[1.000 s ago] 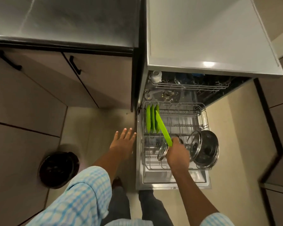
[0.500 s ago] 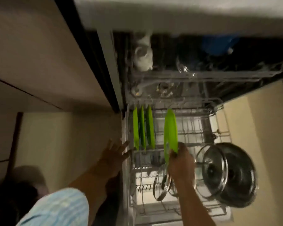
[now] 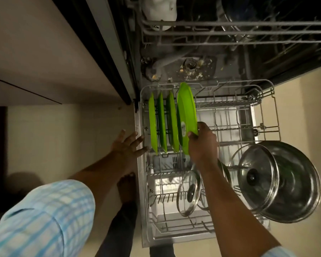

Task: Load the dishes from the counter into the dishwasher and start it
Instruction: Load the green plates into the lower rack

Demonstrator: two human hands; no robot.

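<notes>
The dishwasher's lower rack (image 3: 267, 101) is pulled out over the open door. Three green plates (image 3: 162, 123) stand on edge in its left slots. My right hand (image 3: 202, 143) grips a fourth green plate (image 3: 186, 112) by its lower rim, upright just right of the three. My left hand (image 3: 129, 143) lies flat with straight fingers against the rack's left edge. A steel pot (image 3: 289, 180) lies on its side at the right, with a glass lid (image 3: 257, 175) standing in front of it. A smaller glass lid (image 3: 189, 193) stands near the front.
The upper rack (image 3: 230, 28) sits partly inside the tub with a white cup (image 3: 160, 8) at its left. Food scraps lie on the tub floor (image 3: 191, 67). A cabinet front (image 3: 44, 52) is at the left. My bare foot (image 3: 127, 188) stands beside the door.
My head has come down closer to the rack. The fourth green plate moved left and now stands close beside the three racked plates. My left hand reached the rack's left edge.
</notes>
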